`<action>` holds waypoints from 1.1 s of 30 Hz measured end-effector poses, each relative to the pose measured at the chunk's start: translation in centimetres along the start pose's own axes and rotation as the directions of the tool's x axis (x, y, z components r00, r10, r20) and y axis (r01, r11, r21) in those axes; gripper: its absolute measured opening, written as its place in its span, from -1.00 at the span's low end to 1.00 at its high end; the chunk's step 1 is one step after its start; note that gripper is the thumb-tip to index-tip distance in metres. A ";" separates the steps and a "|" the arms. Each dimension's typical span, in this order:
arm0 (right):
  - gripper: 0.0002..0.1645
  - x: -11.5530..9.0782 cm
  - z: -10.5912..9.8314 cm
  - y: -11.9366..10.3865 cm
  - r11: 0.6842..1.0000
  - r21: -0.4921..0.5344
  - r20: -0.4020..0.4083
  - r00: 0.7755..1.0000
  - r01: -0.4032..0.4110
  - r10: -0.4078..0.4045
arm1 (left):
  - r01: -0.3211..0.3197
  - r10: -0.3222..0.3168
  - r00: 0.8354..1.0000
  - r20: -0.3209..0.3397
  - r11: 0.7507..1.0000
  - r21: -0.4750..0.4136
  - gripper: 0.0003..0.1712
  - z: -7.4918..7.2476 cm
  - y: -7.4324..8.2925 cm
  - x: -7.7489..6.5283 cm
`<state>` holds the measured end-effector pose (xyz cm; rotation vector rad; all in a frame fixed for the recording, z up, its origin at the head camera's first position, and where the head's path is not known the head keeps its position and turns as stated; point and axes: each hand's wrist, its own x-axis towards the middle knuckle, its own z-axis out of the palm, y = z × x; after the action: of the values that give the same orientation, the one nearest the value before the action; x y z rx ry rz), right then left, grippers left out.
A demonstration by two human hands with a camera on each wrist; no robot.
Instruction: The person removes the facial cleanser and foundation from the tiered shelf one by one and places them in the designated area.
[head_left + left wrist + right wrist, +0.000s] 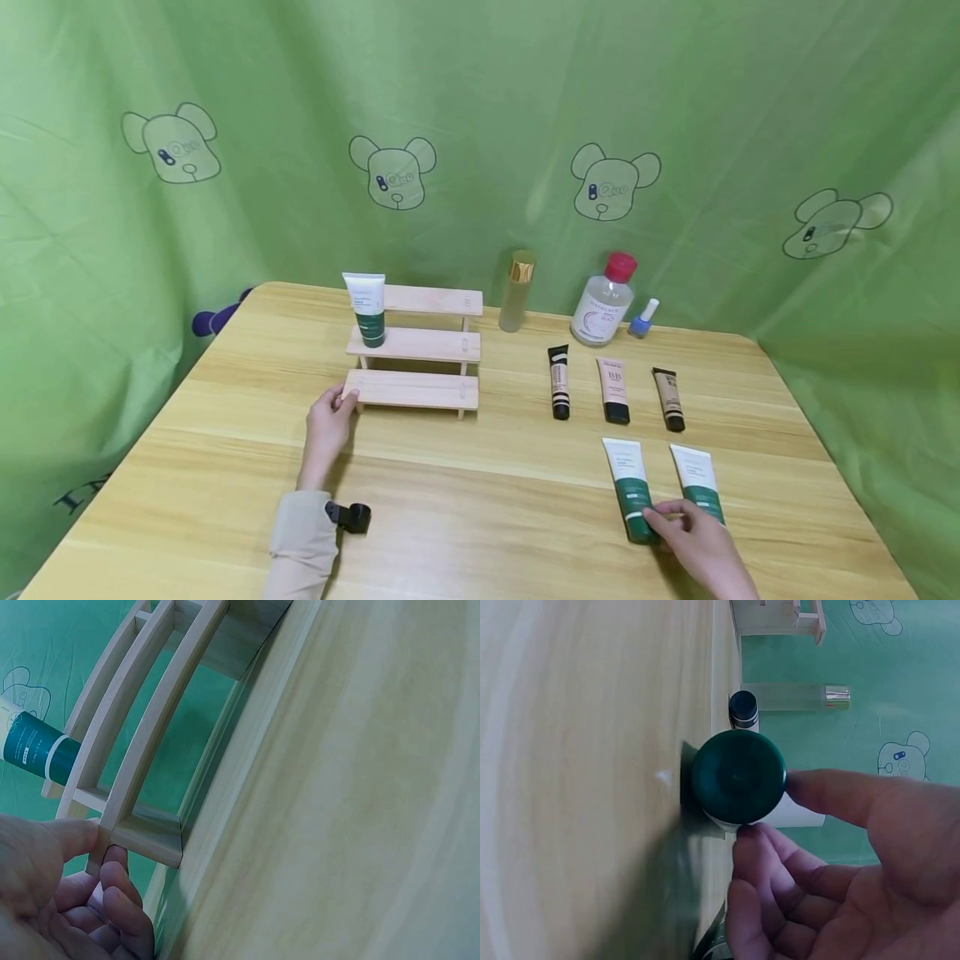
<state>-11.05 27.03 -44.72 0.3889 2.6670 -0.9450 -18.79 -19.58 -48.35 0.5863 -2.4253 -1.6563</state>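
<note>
A three-tier wooden display rack [411, 390] stands at the left of the table. My left hand [327, 429] pinches the left end of its lowest step, thumb on top and curled fingers underneath, as the left wrist view shows. On the middle step a white-and-green squeeze tube [367, 310] stands upright on its cap. At the front right, my right hand [697, 540] pinches the green cap of another white-and-green squeeze tube [628, 475] between thumb and fingers; this tube lies on the table. A third such tube [695, 471] lies beside it, its lower end hidden by the hand.
Behind lie a black-topped tube [559, 379], a pink BB cream tube [613, 387] and a small beige tube [668, 398]. Along the back edge stand a gold-capped bottle [516, 296], a red-capped clear bottle [602, 304] and a blue nail polish bottle [642, 321]. Green curtain [487, 100] surrounds the table.
</note>
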 end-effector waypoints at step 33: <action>-0.75 0.2 4.4 -6.9 0.831 0.178 -0.475 0.786 0.527 -0.396 | 0.011 -0.011 1.000 0.000 1.000 -0.004 -0.46 0.0 0.0 -0.2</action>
<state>-12.87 19.09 -44.17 -0.0394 3.0892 -1.5960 -18.63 -19.52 -48.33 0.6002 -2.4228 -1.6656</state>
